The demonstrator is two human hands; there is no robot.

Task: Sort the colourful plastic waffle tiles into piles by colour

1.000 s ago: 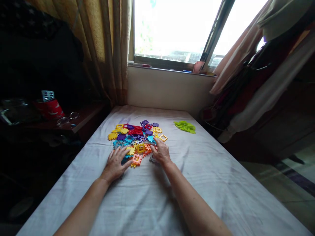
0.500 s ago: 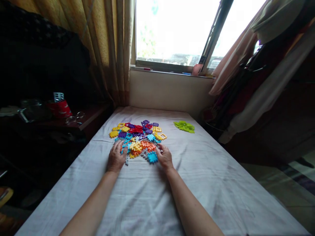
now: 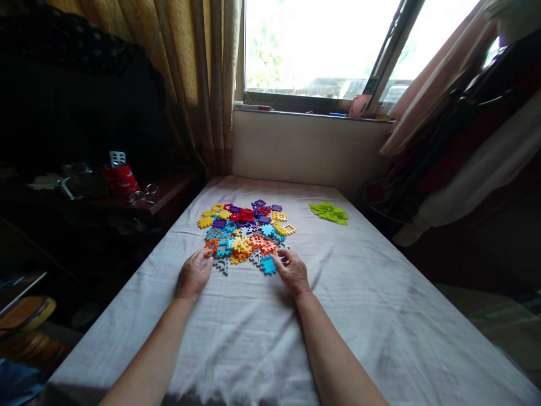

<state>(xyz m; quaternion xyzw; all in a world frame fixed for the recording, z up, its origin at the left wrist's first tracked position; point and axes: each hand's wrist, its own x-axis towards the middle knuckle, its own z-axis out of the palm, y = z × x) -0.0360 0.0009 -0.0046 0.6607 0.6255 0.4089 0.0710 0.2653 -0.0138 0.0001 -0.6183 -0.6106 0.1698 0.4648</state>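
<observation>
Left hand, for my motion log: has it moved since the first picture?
Yes; the left hand has shifted to the left, judged against the curtain.

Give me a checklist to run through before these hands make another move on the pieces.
1. Green pieces apart from the mixed pile: ok, bare cloth between them.
2. Mixed pile spread so that no pieces overlap: not ok, many overlap.
3. Left hand at the pile's near-left edge, by an orange piece: ok.
4. Right hand beside a blue piece: ok.
5. Either hand gripping a piece: cannot tell.
6. Cloth smooth: not ok, creased.
</observation>
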